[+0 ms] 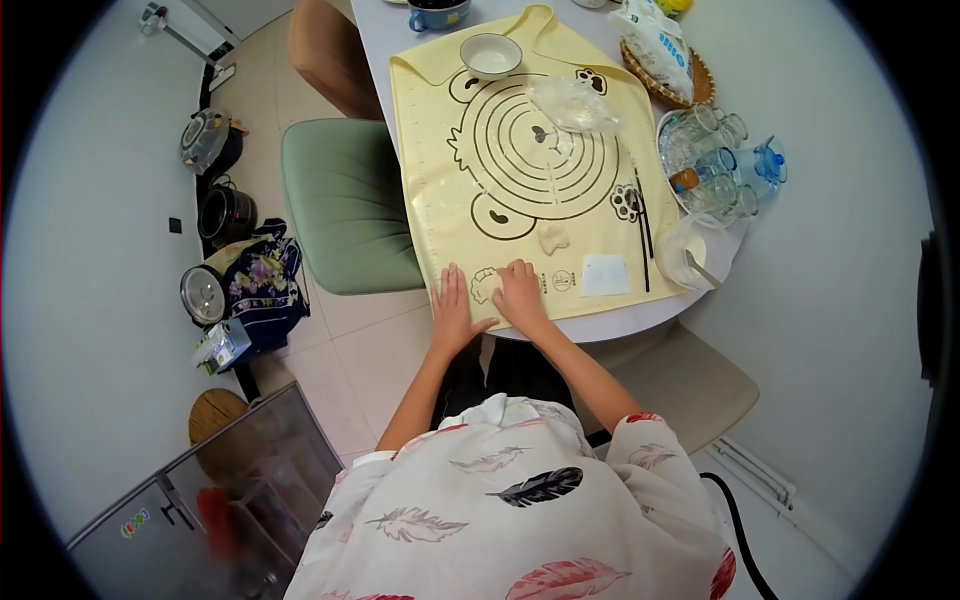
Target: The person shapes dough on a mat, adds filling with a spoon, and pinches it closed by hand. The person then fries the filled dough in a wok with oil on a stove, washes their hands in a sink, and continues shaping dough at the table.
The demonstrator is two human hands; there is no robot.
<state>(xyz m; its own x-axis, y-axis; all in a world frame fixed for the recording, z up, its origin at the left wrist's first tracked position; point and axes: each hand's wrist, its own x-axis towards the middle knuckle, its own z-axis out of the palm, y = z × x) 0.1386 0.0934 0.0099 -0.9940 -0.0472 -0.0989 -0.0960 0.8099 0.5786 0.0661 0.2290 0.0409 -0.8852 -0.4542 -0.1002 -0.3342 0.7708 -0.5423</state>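
My left hand (455, 312) lies flat near the front edge of a yellow mat (425, 190) printed with a bear face, its fingers stretched out. Beside it my right hand (521, 300) rests on the mat with fingers bent down and together; whatever may be under them is hidden. A printed outline shows between the hands. Beyond the right hand lies a small pale piece of dough (553, 237). To its right are a white square sheet (604, 275) and a pair of dark chopsticks (642, 225).
A white bowl (491, 56) and a clear plastic bag with pale contents (577, 104) stand farther up the mat. At right are a tray of glasses (712, 160), a blue-lidded jug (768, 165), a container with a spoon (690, 255) and a wicker basket (703, 85). A green chair (345, 205) adjoins the table's left.
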